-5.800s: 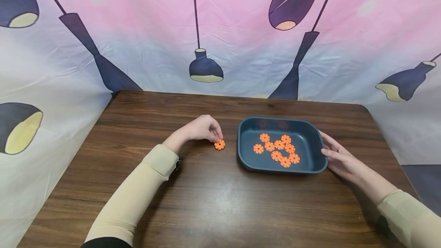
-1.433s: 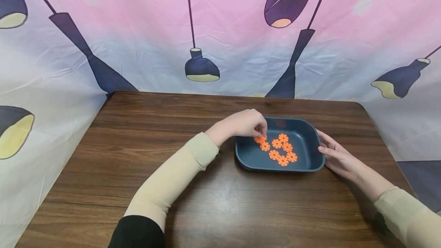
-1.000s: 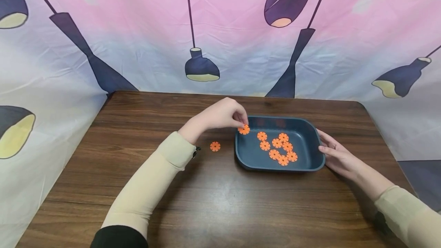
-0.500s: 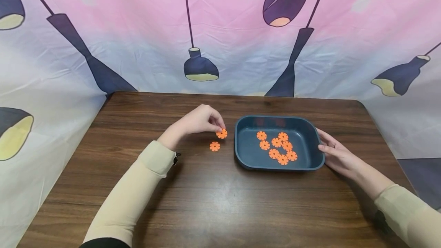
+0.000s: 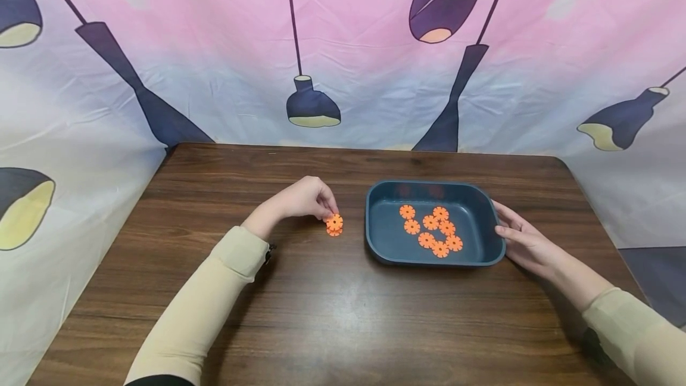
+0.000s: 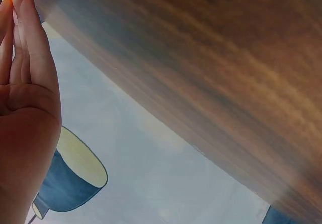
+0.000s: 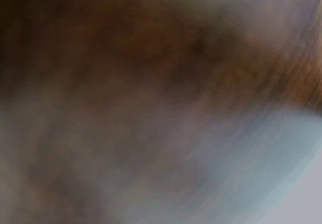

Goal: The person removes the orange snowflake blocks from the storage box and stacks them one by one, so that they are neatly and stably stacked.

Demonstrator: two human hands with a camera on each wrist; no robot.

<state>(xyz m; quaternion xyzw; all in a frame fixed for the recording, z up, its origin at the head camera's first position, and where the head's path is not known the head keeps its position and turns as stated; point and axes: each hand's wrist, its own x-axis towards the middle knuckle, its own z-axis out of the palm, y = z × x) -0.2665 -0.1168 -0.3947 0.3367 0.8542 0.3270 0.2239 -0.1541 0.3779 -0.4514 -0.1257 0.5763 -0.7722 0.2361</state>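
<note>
Nearest to me on the head feed: dark wood-grain surface [image 5: 343, 326], the cream left sleeve [image 5: 184, 320] and right sleeve [image 5: 627, 326] reaching in over it. At right, the right hand [image 5: 527, 249] grips the end of the blue-grey tray [image 5: 391, 243], thumb at the rim, fingers along the outer wall; my right wrist feed is too blurred to add detail. Inside the tray I log a cluster of orange notched discs [image 5: 430, 225], some touching. Left of the tray, the left hand [image 5: 308, 198] pinches a held disc [image 5: 334, 221] at its fingertips, just above a lower disc [image 5: 334, 233] on the surface; whether these two touch, I cannot tell. Far side: pastel cloth [image 5: 225, 76] printed with dark lamps [image 5: 313, 103].
</note>
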